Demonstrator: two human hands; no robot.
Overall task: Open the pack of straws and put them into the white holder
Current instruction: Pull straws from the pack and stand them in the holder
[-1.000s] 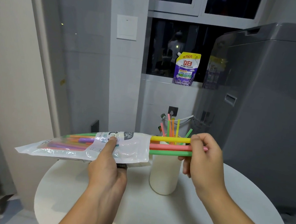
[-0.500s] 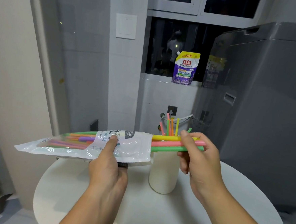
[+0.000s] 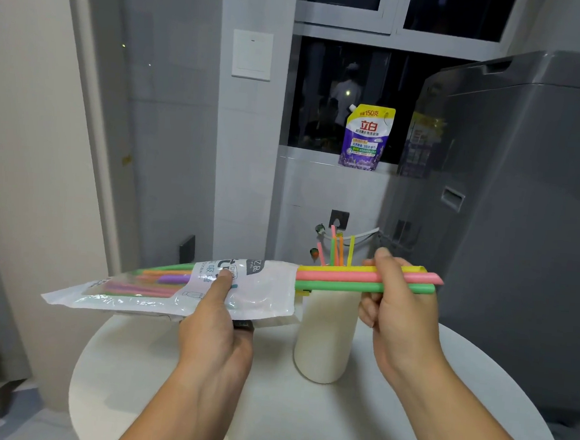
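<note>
Our right grip (image 3: 402, 317) pinches three straws (image 3: 332, 276), now drawn further out of pack (image 3: 263, 290); left grip (image 3: 215, 331) clamps pack above table (image 3: 285, 418). White holder (image 3: 325, 339) just below: we judge insertion next.

The left hand (image 3: 216, 324) is holding the pack (image 3: 181, 284) above the tabletop (image 3: 302, 420), thumb on top. The right hand (image 3: 398, 316) is pinching three straws (image 3: 339, 276) sticking out of its open end. The white holder (image 3: 325, 339) is standing below them with a few straws (image 3: 339, 250) inside.
</note>
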